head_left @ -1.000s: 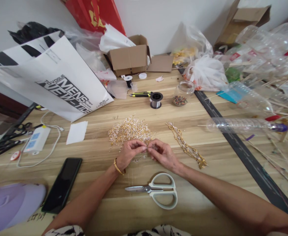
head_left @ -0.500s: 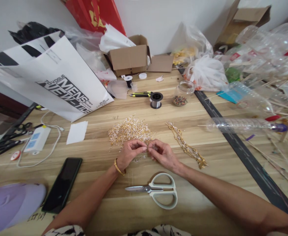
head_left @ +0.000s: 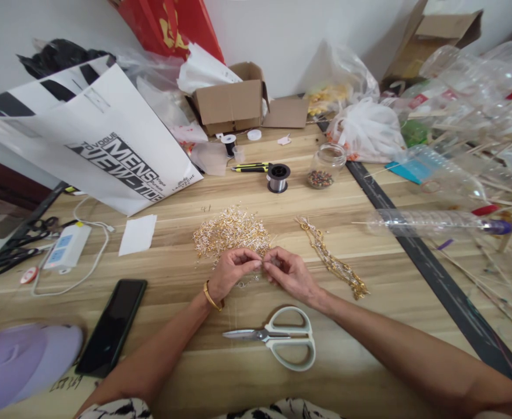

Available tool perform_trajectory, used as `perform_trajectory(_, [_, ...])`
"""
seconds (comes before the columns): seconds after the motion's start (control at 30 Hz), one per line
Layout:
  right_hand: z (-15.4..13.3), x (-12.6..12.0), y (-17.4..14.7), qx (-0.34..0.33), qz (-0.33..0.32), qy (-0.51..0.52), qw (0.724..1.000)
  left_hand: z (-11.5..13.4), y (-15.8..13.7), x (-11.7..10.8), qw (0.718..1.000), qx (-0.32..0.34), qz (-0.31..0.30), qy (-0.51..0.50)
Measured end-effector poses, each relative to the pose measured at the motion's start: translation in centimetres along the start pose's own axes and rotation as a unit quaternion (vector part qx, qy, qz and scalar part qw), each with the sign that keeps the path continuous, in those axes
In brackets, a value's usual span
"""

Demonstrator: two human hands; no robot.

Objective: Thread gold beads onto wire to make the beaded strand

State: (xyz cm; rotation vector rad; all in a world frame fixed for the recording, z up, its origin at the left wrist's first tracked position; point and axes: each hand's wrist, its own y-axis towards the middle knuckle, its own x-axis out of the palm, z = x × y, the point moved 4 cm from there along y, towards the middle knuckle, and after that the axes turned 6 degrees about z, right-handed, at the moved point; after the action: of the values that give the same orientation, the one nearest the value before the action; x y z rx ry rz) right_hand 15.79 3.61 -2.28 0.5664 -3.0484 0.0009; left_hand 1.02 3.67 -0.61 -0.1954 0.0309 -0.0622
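A: Here we are at the middle of the frame, and it's tight: the left hand (head_left: pixel 232 270) and the right hand (head_left: pixel 291 274) come tip to tip, or very nearly so.

B: And both are pinching! We see each thumb pressed to its forefinger, with a tiny piece (head_left: pixel 261 263) seemingly caught between them, too small for us to name. The remaining fingers curl in.

A: Now look just below those tips: a short beaded strand (head_left: pixel 249 281) on the wooden table (head_left: pixel 203 375), its long axis running across the frame, right end tipped slightly upward. Which hand is nearer?

B: The left, we'd judge; the strand's left end sits right beside it. Whether it joins whatever the fingers hold, we can't tell.

A: Up and to the left of the fingertips spreads the heap of gold and pale beads (head_left: pixel 232 230). The left knuckles reach its lower edge; touching or not, we can't call it.

B: Right of centre, the bundle of gold bead strands (head_left: pixel 334 259) slants from upper left to lower right, and the right hand is its neighbour.

A: Below both hands, white-handled scissors (head_left: pixel 265 336) lie flat, blades toward the left of the frame, handles right.
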Motion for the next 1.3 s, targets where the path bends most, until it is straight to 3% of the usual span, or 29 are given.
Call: perform_trajectory(1.3, [-0.53,0.03,0.20,0.044,0.017,0.078,0.996,0.35,-0.05,0.12,1.000,0.015,-0.018,0.013])
